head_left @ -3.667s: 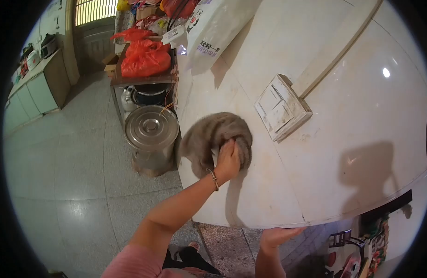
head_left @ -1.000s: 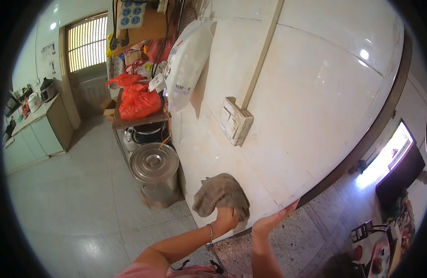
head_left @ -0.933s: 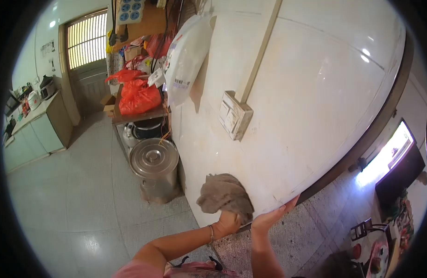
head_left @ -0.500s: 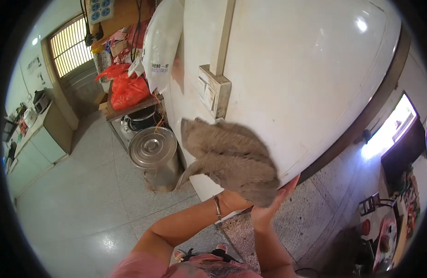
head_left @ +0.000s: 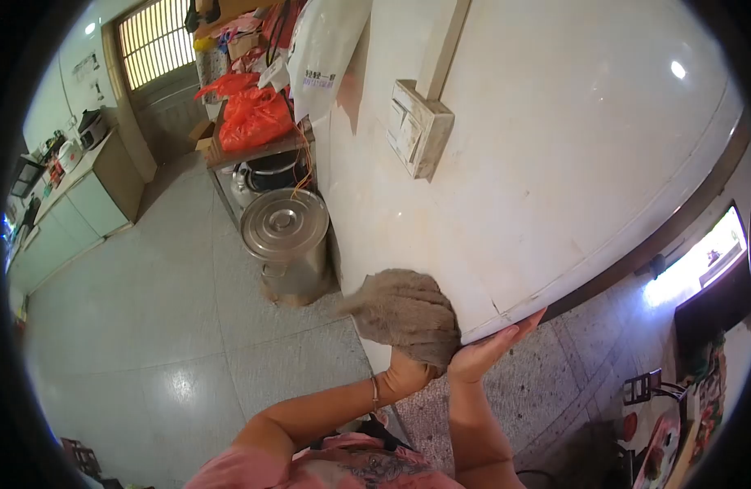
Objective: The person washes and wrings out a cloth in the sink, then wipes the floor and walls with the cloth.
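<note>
A brown-grey cloth (head_left: 404, 314) lies bunched against the lower part of the white wall (head_left: 514, 220), near its corner. My left hand (head_left: 412, 375), with a bracelet at the wrist, holds the cloth from below; most of its fingers are hidden by the fabric. My right hand (head_left: 491, 350) rests at the wall's right-hand edge, just beside the cloth, with its fingers stretched out along that edge. Higher on the wall sits a grimy switch box (head_left: 420, 130) with a cable duct running up from it.
Left of the wall stands a lidded steel pot (head_left: 286, 236) on the floor, by a small table with red plastic bags (head_left: 253, 118). A white bag (head_left: 326, 57) hangs above. Cabinets (head_left: 78, 196) line the far left. A cluttered table (head_left: 665, 440) stands at lower right.
The cloth has moved down the wall with my left hand and now looks more bunched. My right hand stays at the wall edge. The camera view has shifted, too.
</note>
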A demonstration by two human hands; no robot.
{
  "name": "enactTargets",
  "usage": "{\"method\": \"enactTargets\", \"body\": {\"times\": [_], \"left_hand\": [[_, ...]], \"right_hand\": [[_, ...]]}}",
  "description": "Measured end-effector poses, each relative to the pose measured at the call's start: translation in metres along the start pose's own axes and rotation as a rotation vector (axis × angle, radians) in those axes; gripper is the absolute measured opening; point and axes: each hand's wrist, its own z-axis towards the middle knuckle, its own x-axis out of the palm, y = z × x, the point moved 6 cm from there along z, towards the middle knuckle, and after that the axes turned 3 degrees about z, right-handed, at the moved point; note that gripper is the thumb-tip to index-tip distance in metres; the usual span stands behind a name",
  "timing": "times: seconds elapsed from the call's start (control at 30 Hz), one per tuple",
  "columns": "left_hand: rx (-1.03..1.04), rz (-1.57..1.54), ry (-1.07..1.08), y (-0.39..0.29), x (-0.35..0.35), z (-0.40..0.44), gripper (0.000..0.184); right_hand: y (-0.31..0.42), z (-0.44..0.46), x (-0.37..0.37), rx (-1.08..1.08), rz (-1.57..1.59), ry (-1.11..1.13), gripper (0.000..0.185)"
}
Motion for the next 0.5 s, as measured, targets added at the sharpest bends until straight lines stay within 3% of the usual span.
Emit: {"method": "enactTargets", "body": {"times": [0.13,0.2,0.3,0.33,0.4,0.43,0.5], "left_hand": [[0.041,0.100,-0.053,-0.009,-0.019,0.028,0.033],[-0.093,0.030,0.159,0.007,-0.016,0.035,0.032],[-0.203,0.081,0.283,0.017,-0.008,0.021,0.032],[-0.203,0.087,0.272,0.013,-0.010,0.017,0.032],[0.114,0.307,0.090,-0.021,-0.028,0.014,0.031],[0.109,0.311,0.085,-0.018,-0.027,0.014,0.031],[-0.005,0.241,0.300,-0.008,-0.019,0.013,0.045]], "right_hand": [[-0.007,0.000,-0.002,-0.040,-0.003,-0.008,0.060],[-0.009,0.000,-0.003,-0.004,-0.010,-0.011,0.065],[-0.011,-0.004,-0.004,0.029,0.012,-0.017,0.070],[-0.012,-0.002,-0.003,0.024,0.040,-0.026,0.069],[-0.011,-0.001,-0.003,-0.002,0.003,-0.009,0.068],[-0.010,-0.002,-0.004,-0.021,-0.045,0.000,0.067],[-0.004,-0.001,-0.001,-0.046,-0.010,-0.004,0.059]]}}
